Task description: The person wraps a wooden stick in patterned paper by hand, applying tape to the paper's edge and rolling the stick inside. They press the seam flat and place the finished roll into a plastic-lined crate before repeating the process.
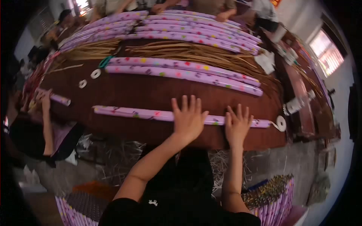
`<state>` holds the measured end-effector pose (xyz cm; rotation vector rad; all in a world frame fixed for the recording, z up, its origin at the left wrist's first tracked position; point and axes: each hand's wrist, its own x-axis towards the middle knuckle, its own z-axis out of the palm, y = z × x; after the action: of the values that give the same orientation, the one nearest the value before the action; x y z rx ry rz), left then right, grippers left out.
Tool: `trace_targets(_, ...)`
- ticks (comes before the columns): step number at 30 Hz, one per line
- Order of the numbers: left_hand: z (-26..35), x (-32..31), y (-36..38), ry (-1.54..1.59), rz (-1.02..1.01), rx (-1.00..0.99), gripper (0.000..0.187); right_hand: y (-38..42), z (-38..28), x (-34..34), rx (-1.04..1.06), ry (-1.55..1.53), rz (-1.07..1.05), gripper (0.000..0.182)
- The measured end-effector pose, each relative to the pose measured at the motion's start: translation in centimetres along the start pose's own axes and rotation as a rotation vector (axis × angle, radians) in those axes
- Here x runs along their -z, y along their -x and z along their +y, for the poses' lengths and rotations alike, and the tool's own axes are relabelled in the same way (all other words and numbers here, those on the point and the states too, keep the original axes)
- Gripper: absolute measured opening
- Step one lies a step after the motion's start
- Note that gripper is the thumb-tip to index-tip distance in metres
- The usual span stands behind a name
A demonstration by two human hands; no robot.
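Note:
A thin purple roll of floral-printed wrapping (135, 113) lies across the brown table in front of me. My left hand (188, 118) rests flat on it right of its middle, fingers stretched out. Nearer its right end, my right hand (238, 124) also presses on it with fingers spread. A white strip runs from the roll's right end to a white tape roll (281, 123). Farther back, two longer purple floral rolls (184, 73) lie side by side. What is inside the roll under my hands is hidden.
Brown strips (188, 51) lie beyond the two rolls, with stacked floral sheets or rolls (196, 28) behind. Two white rings (95, 74) and teal scissor handles (105, 61) sit at left. A co-worker's arm (46, 120) is at far left. Bundles of finished rolls (269, 203) stand below.

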<state>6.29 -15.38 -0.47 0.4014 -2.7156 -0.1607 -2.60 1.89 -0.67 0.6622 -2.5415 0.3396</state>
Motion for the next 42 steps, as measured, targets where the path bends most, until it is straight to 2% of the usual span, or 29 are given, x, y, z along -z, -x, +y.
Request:
trace_targets(5, -0.1, -0.5, 0.6, 0.086, 0.234, -0.024, 0.055, 0.6, 0.4, -0.2, -0.029, -0.027, -0.068, 0.034)
trace_targets(10, -0.1, 0.2, 1.1, 0.111, 0.216, 0.01, 0.053, 0.9, 0.3, 0.0, -0.023, -0.011, -0.085, 0.034)
trace_targets(12, -1.2, 0.9, 1.6, 0.055, 0.185, 0.108, 0.051, 0.9, 0.5, -0.2, -0.024, -0.01, -0.052, 0.034)
trace_targets(22, -13.8, 3.9, 6.2, -0.283, 0.238, 0.386, 0.048, 1.0, 1.2, -0.8, -0.009, 0.043, -0.079, 0.035)
trace_targets(25, -16.1, 4.6, 6.9, -0.236, 0.106, 0.51, 0.054, 1.0, 1.4, -1.1, -0.008, 0.048, -0.076, 0.035)
trace_targets(27, -17.3, 4.9, 7.2, -0.198, 0.103, 0.566, 0.055, 1.0, 1.4, -0.9, -0.003, 0.056, -0.069, 0.035)
trace_targets(28, -18.3, 4.3, 7.5, -0.247, 0.221, 0.537, 0.053, 1.0, 1.3, -0.8, -0.004, 0.05, -0.072, 0.035)
trace_targets(30, -19.7, 4.7, 7.8, -0.267, 0.233, 0.601, 0.053, 1.0, 1.2, -0.7, -0.012, 0.044, -0.074, 0.035)
trace_targets(36, -25.9, 6.0, 9.1, -0.301, 0.193, 0.803, 0.056, 1.0, 1.4, -0.9, 0.003, 0.07, -0.077, 0.034)
trace_targets(37, -26.5, 6.5, 9.2, -0.318, 0.134, 0.825, 0.056, 1.0, 1.4, -0.9, 0.003, 0.067, -0.076, 0.034)
trace_targets(42, -27.0, 6.8, 9.2, -0.237, 0.142, 0.777, 0.056, 0.8, 1.3, -0.8, -0.005, 0.044, -0.065, 0.034)
